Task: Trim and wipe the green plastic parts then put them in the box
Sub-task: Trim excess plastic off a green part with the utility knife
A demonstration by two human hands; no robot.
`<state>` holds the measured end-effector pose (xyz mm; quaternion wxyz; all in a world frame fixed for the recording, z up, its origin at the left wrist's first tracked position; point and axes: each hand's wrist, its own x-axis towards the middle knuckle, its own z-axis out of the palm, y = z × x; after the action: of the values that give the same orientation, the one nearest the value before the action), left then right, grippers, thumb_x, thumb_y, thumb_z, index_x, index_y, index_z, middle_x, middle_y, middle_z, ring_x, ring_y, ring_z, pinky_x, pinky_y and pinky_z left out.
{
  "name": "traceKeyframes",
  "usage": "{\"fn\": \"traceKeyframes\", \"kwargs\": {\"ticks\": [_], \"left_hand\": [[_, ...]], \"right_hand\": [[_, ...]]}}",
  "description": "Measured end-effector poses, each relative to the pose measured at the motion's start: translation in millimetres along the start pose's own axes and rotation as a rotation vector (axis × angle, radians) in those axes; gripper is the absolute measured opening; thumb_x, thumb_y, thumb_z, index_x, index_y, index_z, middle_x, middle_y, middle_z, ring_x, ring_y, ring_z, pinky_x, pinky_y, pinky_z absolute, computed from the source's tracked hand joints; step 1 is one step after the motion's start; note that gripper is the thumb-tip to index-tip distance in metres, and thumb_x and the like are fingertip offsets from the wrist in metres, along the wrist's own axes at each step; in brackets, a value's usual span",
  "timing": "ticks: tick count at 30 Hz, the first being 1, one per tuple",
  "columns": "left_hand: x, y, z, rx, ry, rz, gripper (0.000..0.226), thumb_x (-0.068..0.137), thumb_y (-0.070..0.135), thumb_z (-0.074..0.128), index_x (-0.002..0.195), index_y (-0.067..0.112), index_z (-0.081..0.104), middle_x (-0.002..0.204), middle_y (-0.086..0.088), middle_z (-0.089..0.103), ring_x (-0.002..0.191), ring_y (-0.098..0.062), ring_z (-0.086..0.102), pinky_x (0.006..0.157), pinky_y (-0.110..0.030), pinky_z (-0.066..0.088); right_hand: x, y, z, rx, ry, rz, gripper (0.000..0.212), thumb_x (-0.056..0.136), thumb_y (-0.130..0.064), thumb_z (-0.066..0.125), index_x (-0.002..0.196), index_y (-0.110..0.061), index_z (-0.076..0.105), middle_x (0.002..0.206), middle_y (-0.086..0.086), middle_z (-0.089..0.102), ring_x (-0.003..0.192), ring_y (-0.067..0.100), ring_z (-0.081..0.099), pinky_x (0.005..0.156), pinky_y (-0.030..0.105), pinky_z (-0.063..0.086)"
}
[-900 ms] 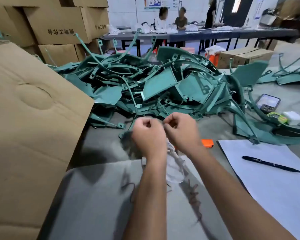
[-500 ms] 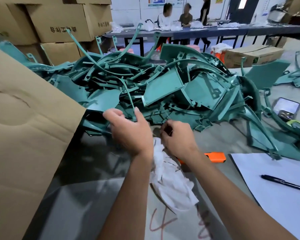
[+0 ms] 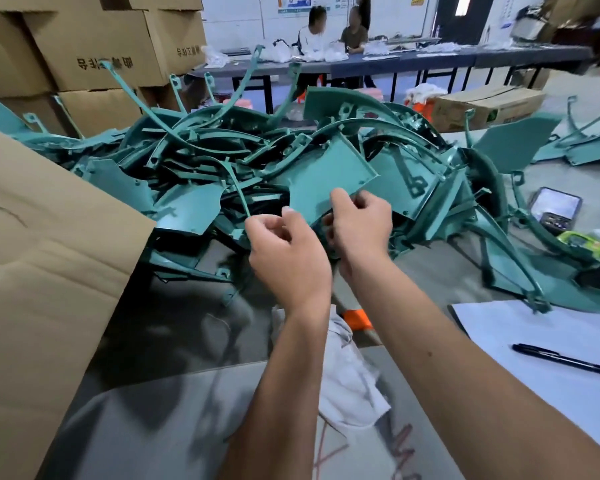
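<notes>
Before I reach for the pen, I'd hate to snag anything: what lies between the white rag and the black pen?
In the head view, only bare grey table and the white paper sheet under the pen lie beyond the rag; the right forearm crosses above.

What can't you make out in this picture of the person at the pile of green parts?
Head view only:
- Right hand: its fingertips are behind the green part it pinches.
- Left hand: its back hides what it holds.
- Cloth: partly under the forearms.
- Orange tool: mostly behind the right forearm.
- Box: the flap hides its inside.
- Phone: screen too small to read.
</notes>
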<state>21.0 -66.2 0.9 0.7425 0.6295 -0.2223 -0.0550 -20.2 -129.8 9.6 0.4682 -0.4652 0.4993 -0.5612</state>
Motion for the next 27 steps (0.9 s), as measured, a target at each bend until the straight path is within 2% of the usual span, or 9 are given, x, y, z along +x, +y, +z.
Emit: {"fn": "traceKeyframes", "kwargs": {"ticks": [4, 6, 10, 12, 15, 19, 22, 24, 27], "left_hand": [[8, -10, 2, -0.089, -0.223, -0.417, 0.042, 0.098, 0.053, 0.057, 0.095, 0.011, 0.058, 0.076, 0.001, 0.060, 0.064, -0.023, 0.056, 0.062, -0.034, 0.047], [9, -13, 0, -0.162, -0.310, -0.524, 0.045, 0.095, 0.054, 0.063, 0.099, 0.009, 0.064, 0.069, 0.004, 0.053, 0.053, -0.015, 0.048, 0.051, -0.027, 0.041], [11, -14, -4, -0.087, -0.501, -0.547, 0.043, 0.091, 0.052, 0.071, 0.105, 0.012, 0.068, 0.088, -0.001, 0.068, 0.070, -0.017, 0.061, 0.063, -0.031, 0.050], [7, -12, -1, -0.114, -0.581, -0.574, 0.032, 0.093, 0.038, 0.074, 0.112, 0.012, 0.072, 0.103, -0.003, 0.076, 0.094, -0.028, 0.074, 0.084, -0.039, 0.056], [-4, -16, 1, -0.091, -0.644, -0.469, 0.013, 0.097, 0.012, 0.068, 0.109, 0.009, 0.074, 0.102, -0.005, 0.079, 0.102, -0.030, 0.074, 0.085, -0.038, 0.060], [2, -31, -5, -0.071, -0.543, -0.431, 0.030, 0.098, 0.015, 0.068, 0.128, 0.009, 0.066, 0.119, -0.003, 0.073, 0.107, -0.026, 0.072, 0.080, -0.032, 0.060], [27, -45, -8, 0.076, -0.293, -0.466, 0.044, 0.092, 0.032, 0.077, 0.130, 0.017, 0.062, 0.119, -0.001, 0.065, 0.102, -0.023, 0.062, 0.090, -0.034, 0.053], [36, -45, -3, 0.012, -0.239, -0.518, 0.026, 0.090, 0.033, 0.079, 0.107, 0.017, 0.066, 0.102, -0.003, 0.070, 0.082, -0.018, 0.067, 0.080, -0.034, 0.058], [30, -40, 13, -0.170, -0.287, -0.524, 0.018, 0.093, 0.019, 0.076, 0.085, 0.013, 0.061, 0.084, -0.002, 0.068, 0.050, -0.003, 0.066, 0.059, -0.026, 0.057]], "right_hand": [[-20, 19, -32, -0.039, 0.024, -0.161, 0.025, 0.069, -0.031, 0.061, 0.059, -0.014, 0.046, 0.057, 0.008, 0.050, 0.059, 0.022, 0.046, 0.056, 0.046, 0.043], [-26, 23, -44, -0.014, 0.028, -0.218, 0.025, 0.072, -0.027, 0.062, 0.057, -0.020, 0.044, 0.055, -0.003, 0.040, 0.059, 0.020, 0.043, 0.055, 0.047, 0.042], [-32, 30, -60, 0.062, 0.026, -0.192, 0.024, 0.077, -0.019, 0.060, 0.060, -0.014, 0.044, 0.058, 0.002, 0.039, 0.060, 0.022, 0.038, 0.054, 0.047, 0.036], [-37, 34, -63, 0.112, -0.023, -0.059, 0.022, 0.082, -0.017, 0.059, 0.060, -0.015, 0.053, 0.055, 0.007, 0.050, 0.051, 0.020, 0.041, 0.049, 0.033, 0.032], [-40, 39, -71, 0.176, -0.114, 0.081, 0.024, 0.094, -0.005, 0.055, 0.071, -0.010, 0.050, 0.050, 0.005, 0.054, 0.035, 0.014, 0.038, 0.037, 0.019, 0.027], [-40, 48, -89, -0.116, -0.147, -0.082, 0.034, 0.099, -0.017, 0.064, 0.068, -0.006, 0.055, 0.059, 0.015, 0.059, 0.046, 0.016, 0.047, 0.044, 0.027, 0.035], [-26, 49, -107, -0.260, 0.363, -0.364, 0.026, 0.094, -0.025, 0.070, 0.078, -0.017, 0.052, 0.069, -0.002, 0.054, 0.060, 0.005, 0.045, 0.057, 0.018, 0.034], [-4, 43, -115, -0.266, 0.558, -0.294, 0.030, 0.090, -0.033, 0.075, 0.097, -0.021, 0.048, 0.090, -0.005, 0.054, 0.073, 0.005, 0.049, 0.066, 0.015, 0.036], [34, 35, -114, -0.151, 0.367, 0.079, 0.035, 0.092, -0.039, 0.077, 0.101, -0.019, 0.049, 0.095, 0.001, 0.062, 0.075, 0.017, 0.058, 0.074, 0.035, 0.045]]}}
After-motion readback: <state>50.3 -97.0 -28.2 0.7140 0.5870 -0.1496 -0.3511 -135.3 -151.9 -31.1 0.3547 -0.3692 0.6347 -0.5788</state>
